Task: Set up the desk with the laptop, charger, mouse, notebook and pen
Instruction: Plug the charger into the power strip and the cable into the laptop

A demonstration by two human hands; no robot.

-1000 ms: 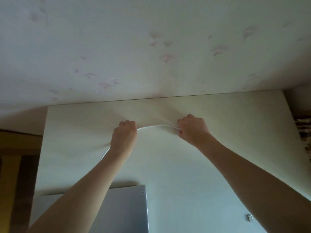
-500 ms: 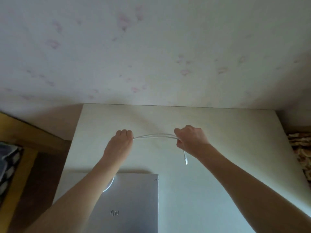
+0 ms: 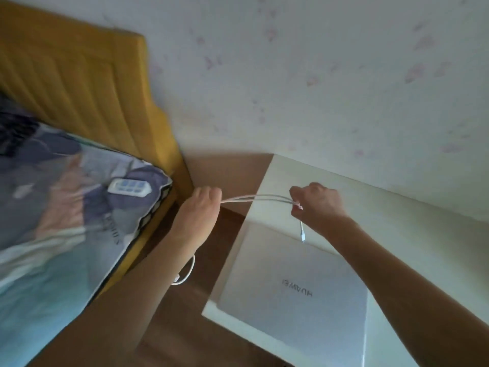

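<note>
A white charger cable (image 3: 255, 198) stretches in a doubled strand between my two fists. My left hand (image 3: 202, 205) grips one end out past the desk's left edge, over the floor; more cable loops below my left forearm. My right hand (image 3: 318, 205) grips the other end above the white desk (image 3: 397, 229), and the cable's plug (image 3: 302, 234) dangles from it over the closed silver laptop (image 3: 291, 292). The laptop lies flat at the desk's near left corner. No mouse, notebook or pen is in view.
A bed with a yellow headboard (image 3: 79, 75) and patterned bedding (image 3: 53, 221) stands left of the desk. A white power strip (image 3: 129, 187) lies on the bedding. Brown floor (image 3: 211, 247) fills the gap between bed and desk. The pale wall (image 3: 317, 88) runs behind both.
The view has swung left, bringing the bed and power strip into sight. My left hand has moved off the desk's left edge, and the cable between my hands is pulled longer.
</note>
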